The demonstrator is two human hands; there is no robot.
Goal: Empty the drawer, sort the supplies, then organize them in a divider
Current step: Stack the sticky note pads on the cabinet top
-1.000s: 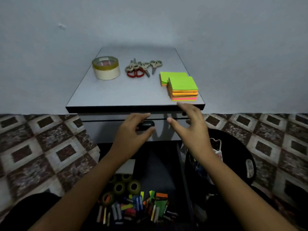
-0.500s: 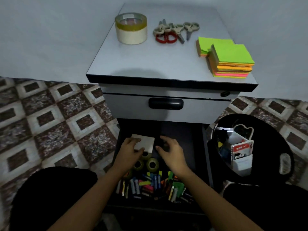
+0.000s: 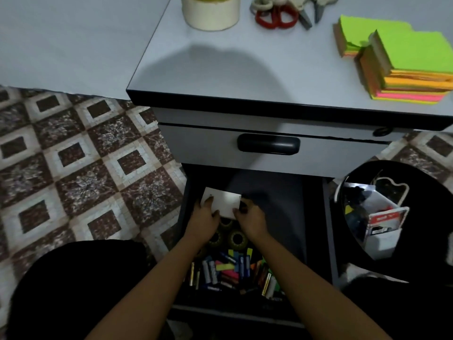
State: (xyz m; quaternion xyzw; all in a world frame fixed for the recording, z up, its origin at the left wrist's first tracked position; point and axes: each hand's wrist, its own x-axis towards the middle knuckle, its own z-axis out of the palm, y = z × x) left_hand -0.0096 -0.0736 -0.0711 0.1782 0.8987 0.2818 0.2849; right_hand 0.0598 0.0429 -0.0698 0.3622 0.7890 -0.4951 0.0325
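Note:
The lower drawer (image 3: 311,217) of a grey cabinet is pulled out below me. Inside lie several small tape rolls (image 3: 235,238), a heap of batteries and coloured markers (image 3: 232,271), and a white pad (image 3: 224,201). My left hand (image 3: 204,218) grips the pad's left edge and my right hand (image 3: 250,217) pinches its right edge. On the cabinet top (image 3: 245,69) sit a big roll of tape (image 3: 210,13), scissors (image 3: 282,13) and stacks of neon sticky notes (image 3: 404,62).
A black round bin (image 3: 421,217) at the right holds a white divider box (image 3: 382,224) with small items. The upper drawer (image 3: 201,148) with a black handle (image 3: 268,144) is closed. Patterned floor tiles (image 3: 81,168) lie to the left. My dark-clothed knees fill the bottom corners.
Both hands dropped from the upper drawer's handle into the open lower drawer and took hold of the white pad. The view tilted down and closer.

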